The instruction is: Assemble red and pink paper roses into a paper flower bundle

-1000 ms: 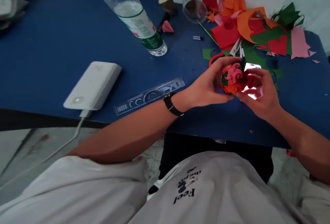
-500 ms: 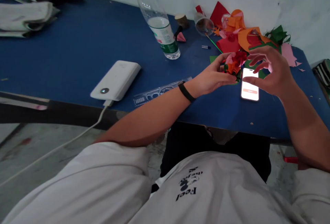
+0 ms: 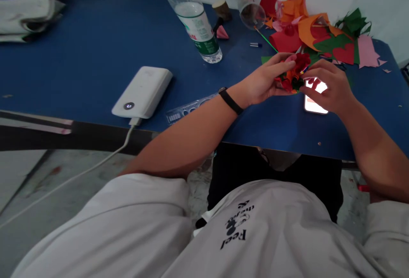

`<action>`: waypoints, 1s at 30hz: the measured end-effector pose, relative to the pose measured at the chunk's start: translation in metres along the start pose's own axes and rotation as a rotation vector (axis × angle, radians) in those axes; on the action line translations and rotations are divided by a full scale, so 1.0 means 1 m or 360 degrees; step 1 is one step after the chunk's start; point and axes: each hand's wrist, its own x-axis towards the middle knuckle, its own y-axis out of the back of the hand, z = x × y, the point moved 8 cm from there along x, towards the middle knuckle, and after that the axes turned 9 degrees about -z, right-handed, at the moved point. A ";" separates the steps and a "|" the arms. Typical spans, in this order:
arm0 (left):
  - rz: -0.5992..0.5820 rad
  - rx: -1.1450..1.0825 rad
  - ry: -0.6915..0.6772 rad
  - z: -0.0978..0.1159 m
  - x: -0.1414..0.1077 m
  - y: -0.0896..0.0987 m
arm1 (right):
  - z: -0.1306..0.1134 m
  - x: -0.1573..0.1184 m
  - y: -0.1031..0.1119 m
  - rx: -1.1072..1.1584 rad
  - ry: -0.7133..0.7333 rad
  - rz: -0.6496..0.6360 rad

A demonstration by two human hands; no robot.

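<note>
Left hand [image 3: 266, 82] cupped around a paper flower [image 3: 294, 73], fingers curled along its near side, thumb on top. Right hand [image 3: 327, 86] curled at the flower's other side, fingertips touching it; grip partly hidden, so cannot tell how firmly pinched. Flower made of rolled red, orange and pink paper with bits of green, held low over the blue table [image 3: 96, 56], just at the near edge of the scrap pile. Lit phone [image 3: 315, 104] flat on the table, under the right hand and partly covered by it. Black band [image 3: 230, 101] on the left wrist. Beyond the hands, a heap of paper scraps [image 3: 319, 35] in red, orange, green and pink against the wall. Clear cup [image 3: 252, 14] lying on its side near the heap. Water bottle [image 3: 196, 24] standing left of the cup, partly filled. White power bank [image 3: 142, 92] near the front edge of the table, well left of the hands, cable [image 3: 96, 165] hanging off the edge. Clear stencil ruler [image 3: 188, 109] between power bank and left wrist, partly under the forearm.
</note>
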 end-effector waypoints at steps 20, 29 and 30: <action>-0.0159 0.0332 -0.0054 0.003 0.005 0.010 | 0.028 0.002 -0.030 0.1018 -0.0281 0.0115; -0.0095 0.0521 -0.0146 0.001 0.001 0.007 | 0.006 0.003 -0.016 0.0640 -0.0176 0.0322; -0.0090 0.0517 -0.0166 0.001 0.001 0.006 | 0.002 0.002 -0.013 0.0547 -0.0157 0.0369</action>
